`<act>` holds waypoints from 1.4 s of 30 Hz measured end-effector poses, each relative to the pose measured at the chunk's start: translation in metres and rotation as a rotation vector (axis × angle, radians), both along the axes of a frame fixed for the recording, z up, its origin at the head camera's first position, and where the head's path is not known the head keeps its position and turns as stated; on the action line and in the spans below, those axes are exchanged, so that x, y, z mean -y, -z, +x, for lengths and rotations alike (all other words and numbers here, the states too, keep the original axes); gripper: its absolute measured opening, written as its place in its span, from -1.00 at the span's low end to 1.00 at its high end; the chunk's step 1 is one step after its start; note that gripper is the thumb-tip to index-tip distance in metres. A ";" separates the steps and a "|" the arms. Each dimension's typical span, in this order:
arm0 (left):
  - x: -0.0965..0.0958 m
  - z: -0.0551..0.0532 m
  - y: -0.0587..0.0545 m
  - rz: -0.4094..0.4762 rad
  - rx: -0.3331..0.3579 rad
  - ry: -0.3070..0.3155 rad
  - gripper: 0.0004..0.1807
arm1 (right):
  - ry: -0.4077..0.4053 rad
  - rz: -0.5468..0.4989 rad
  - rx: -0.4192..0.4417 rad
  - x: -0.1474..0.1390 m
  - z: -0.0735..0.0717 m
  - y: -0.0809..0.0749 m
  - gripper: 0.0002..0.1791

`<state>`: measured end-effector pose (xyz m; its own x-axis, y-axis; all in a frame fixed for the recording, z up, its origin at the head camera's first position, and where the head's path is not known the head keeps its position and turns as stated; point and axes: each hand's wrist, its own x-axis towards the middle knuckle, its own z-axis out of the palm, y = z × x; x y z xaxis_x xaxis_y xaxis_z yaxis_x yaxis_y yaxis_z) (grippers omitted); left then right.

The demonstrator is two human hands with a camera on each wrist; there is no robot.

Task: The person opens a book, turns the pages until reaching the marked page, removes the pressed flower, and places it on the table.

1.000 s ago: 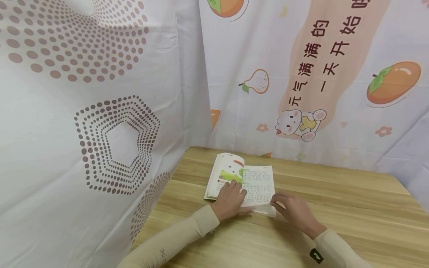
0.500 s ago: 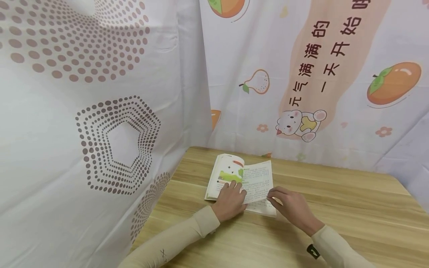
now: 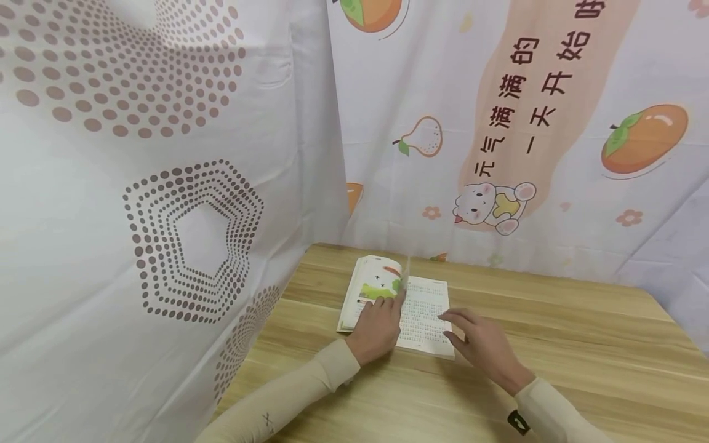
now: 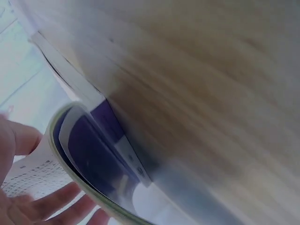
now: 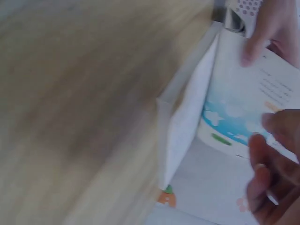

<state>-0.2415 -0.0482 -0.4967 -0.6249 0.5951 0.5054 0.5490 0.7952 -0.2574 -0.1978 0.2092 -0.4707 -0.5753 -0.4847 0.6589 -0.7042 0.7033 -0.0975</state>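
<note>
An open book (image 3: 425, 314) lies on the wooden table, a coloured picture on its left page and printed text on its right. One thin leaf (image 3: 407, 274) stands nearly upright along the middle fold. My left hand (image 3: 376, 330) rests on the lower left page, its thumb at the fold beside the raised leaf. In the left wrist view, the fingers (image 4: 65, 204) lie against the curved pages. My right hand (image 3: 484, 344) hovers at the right page's outer edge, thumb and fingers apart, with nothing between them. The right wrist view shows those fingers (image 5: 262, 183) loosely bent.
The wooden table (image 3: 565, 332) extends right of the book and towards me. A white dotted curtain (image 3: 277, 184) hangs close on the left, and a fruit-printed curtain (image 3: 388, 203) behind the table.
The leaf my right hand pinched at its lower corner has lifted leftward and now stands at the fold. The right fingers have let go and spread. My left thumb has moved up to the fold.
</note>
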 end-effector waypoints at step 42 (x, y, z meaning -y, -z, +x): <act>0.010 0.000 -0.004 -0.103 0.082 0.044 -0.78 | 0.038 0.279 0.083 -0.018 0.004 0.023 -0.84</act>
<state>-0.2419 -0.0581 -0.4929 -0.6335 0.6692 0.3884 0.6056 0.7413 -0.2894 -0.1937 0.2273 -0.4937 -0.6431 -0.6174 0.4530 -0.6744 0.7369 0.0469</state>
